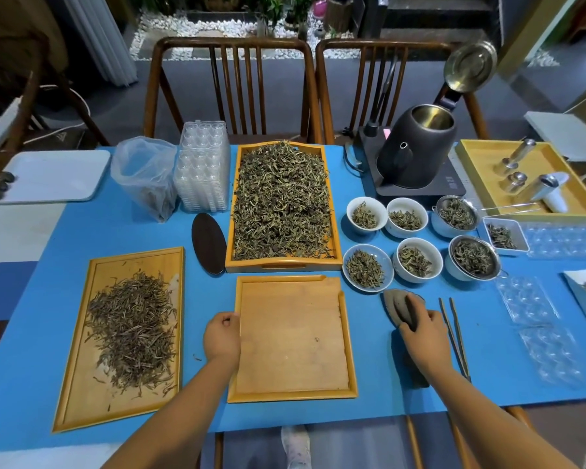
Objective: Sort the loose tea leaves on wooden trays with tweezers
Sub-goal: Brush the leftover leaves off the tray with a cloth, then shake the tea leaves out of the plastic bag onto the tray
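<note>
1. Tea leaves (pixel 281 201) fill the far wooden tray (pixel 334 211), which sits straight ahead of both hands, beyond the bare tray.
2. Sorted leaves (pixel 132 333) lie heaped on a second tray (pixel 78 394), just outboard of the left hand.
3. Between the two hands sits a third, bare tray (pixel 291 336) with only a few specks on it.
4. Left hand (pixel 221 336) has its fingers curled over the bare tray's left rim, gripping it.
5. Right hand (pixel 420 330) rests on a dark cloth-like pad (pixel 400 302) on the blue counter (pixel 487 377), fingers bent around its near end; how firm the hold is cannot be told.
6. Tweezers (pixel 454 336) lie flat on the counter just outboard of the right hand, untouched, tips pointing toward the person.
7. Beyond the right hand stand small bowls (pixel 366 214) and strainers (pixel 474 257) with portions of leaves.
8. Farther off on that side stands a dark kettle (pixel 416 147) with its lid up.
9. Beyond the left hand are a dark oval scoop (pixel 208 243), stacked clear plastic trays (pixel 203 170) and a plastic bag (pixel 142 174).
</note>
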